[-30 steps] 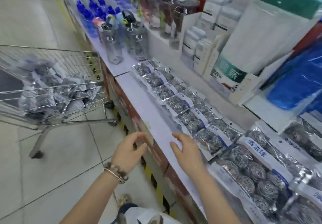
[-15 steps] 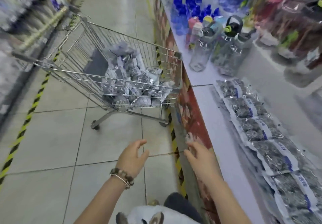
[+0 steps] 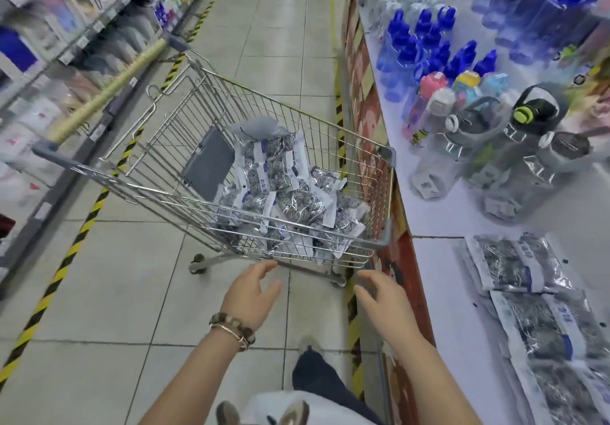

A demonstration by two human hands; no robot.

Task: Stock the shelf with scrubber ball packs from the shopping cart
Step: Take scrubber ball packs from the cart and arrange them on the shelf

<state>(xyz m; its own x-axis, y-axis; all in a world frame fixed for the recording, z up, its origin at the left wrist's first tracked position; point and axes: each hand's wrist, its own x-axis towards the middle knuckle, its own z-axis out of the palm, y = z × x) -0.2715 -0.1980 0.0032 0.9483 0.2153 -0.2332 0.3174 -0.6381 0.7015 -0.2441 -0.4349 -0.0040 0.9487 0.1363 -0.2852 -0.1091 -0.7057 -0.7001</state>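
A wire shopping cart (image 3: pixel 384 246) stands in the aisle against the shelf, holding a heap of scrubber ball packs (image 3: pixel 290 203) in clear bags with white and blue labels. More scrubber ball packs (image 3: pixel 515 266) lie in a row on the white shelf (image 3: pixel 442 292) at the right. My left hand (image 3: pixel 251 292), with a bead bracelet on the wrist, hovers just in front of the cart's near end, fingers apart and empty. My right hand (image 3: pixel 383 299) is level with it, fingers spread, holding nothing, beside the shelf's front edge.
Clear and blue water bottles (image 3: pixel 462 120) crowd the shelf beyond the packs. The cart's handle (image 3: pixel 109 91) points toward the far-left shelving (image 3: pixel 49 44). Yellow-black floor tape (image 3: pixel 66 259) runs along both sides of the tiled aisle. My foot (image 3: pixel 307 348) is below.
My view has swung left from the shelf to the cart, which now sits closer and centred. Both empty hands have moved away from the shelf edge toward the cart's near end.
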